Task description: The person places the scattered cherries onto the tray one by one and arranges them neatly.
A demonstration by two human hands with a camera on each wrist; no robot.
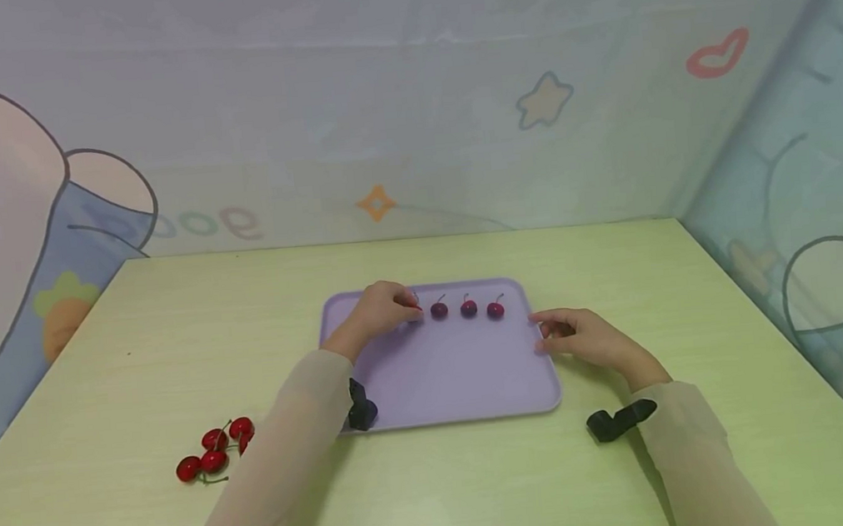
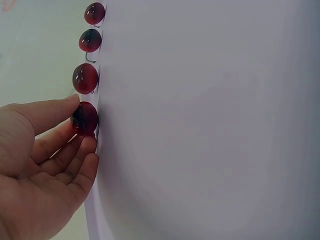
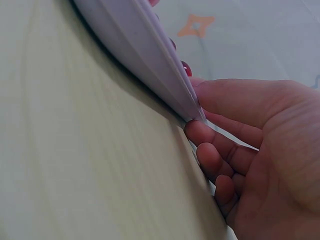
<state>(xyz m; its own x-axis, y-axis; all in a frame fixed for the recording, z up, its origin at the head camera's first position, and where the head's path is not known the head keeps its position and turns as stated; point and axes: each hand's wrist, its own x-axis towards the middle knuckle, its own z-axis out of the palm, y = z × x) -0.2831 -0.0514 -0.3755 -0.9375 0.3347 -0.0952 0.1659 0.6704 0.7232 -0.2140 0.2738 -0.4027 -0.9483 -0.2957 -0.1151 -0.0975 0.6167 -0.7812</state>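
A pale purple tray (image 1: 450, 377) lies on the table, with a row of dark red cherries along its far side. At the row's left end, my left hand (image 1: 380, 308) pinches a cherry (image 2: 86, 119) between thumb and fingers, low over the tray. Three more stemmed cherries, a near one (image 1: 439, 310), a middle one (image 1: 468, 308) and a last one (image 1: 496, 311), continue the row to the right. My right hand (image 1: 589, 338) grips the tray's right rim, its thumb (image 3: 235, 97) on the rim and the other fingers curled below and outside it.
A loose bunch of red cherries (image 1: 214, 461) with green stems lies on the light wooden table (image 1: 487, 491) at the left, partly hidden behind my left sleeve. A printed cloth (image 1: 408, 114) hangs behind the table's far edge. Black wrist cameras sit on both sleeves.
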